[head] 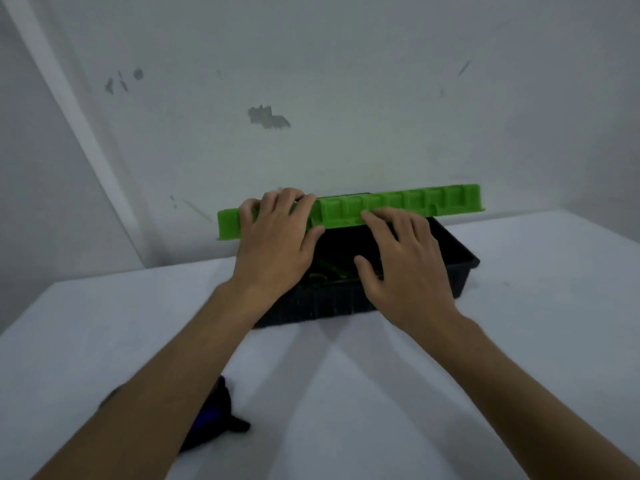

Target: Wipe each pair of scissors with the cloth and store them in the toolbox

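A black toolbox (460, 268) stands on the white table against the wall, its bright green lid (415, 202) partly lowered over it. My left hand (277, 244) grips the lid's left part, fingers curled over its top edge. My right hand (401, 258) lies flat with spread fingers against the lid's front edge, over the box opening. Inside the box, between my hands, something greenish (332, 268) shows dimly; I cannot tell what it is. A dark cloth with a blue patch (214, 410) lies on the table near me, partly hidden under my left forearm.
The white table (346, 393) stretches around the toolbox, with its far right edge (554, 216) by the wall. A scuffed white wall (311, 98) rises right behind the box.
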Demonstrator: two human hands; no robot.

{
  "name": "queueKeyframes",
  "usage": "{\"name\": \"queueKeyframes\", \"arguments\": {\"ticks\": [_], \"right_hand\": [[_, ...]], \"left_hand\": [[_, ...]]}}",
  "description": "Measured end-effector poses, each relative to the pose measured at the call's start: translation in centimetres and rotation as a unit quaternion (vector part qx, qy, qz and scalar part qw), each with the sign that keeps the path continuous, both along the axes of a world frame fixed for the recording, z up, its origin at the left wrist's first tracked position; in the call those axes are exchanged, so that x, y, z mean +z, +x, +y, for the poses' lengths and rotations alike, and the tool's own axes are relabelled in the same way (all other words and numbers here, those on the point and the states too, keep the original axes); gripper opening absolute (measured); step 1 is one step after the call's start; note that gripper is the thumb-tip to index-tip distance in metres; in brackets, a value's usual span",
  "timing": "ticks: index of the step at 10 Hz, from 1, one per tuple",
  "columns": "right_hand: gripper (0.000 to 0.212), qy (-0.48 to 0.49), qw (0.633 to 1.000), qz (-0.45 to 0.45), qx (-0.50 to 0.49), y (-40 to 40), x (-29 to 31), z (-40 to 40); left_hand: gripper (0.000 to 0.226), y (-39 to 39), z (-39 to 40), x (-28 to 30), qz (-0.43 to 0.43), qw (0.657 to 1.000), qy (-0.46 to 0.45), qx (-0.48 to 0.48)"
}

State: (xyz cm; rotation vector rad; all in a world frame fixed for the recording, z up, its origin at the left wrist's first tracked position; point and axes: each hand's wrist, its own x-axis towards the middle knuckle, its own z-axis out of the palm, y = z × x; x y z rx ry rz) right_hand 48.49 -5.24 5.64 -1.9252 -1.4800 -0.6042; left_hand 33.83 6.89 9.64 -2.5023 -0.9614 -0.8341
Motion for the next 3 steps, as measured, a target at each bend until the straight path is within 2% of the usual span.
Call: {"name": "queueKeyframes", "arguments": {"ticks": [1,2,3], "right_hand": [[0.039,-0.028,0.999,0.024,-0.013,-0.4,-1.5,-1.6],[0.023,-0.099,0.994,0.037,-0.001,-0.3,-2.5,-2.3],[0.012,-0.093,0.995,0.045,0.012,0.2,-2.2,-2.4]], "left_hand": [[0.048,-0.5,-2.0,-3.2,0.028,0.999,-0.031,0.005],[0.052,-0.8,-2.9,-5.3,0.043,0.995,-0.089,-0.011],[0.053,-1.0,-3.1,-5.1,0.033,0.991,-0.126,-0.027]]}}
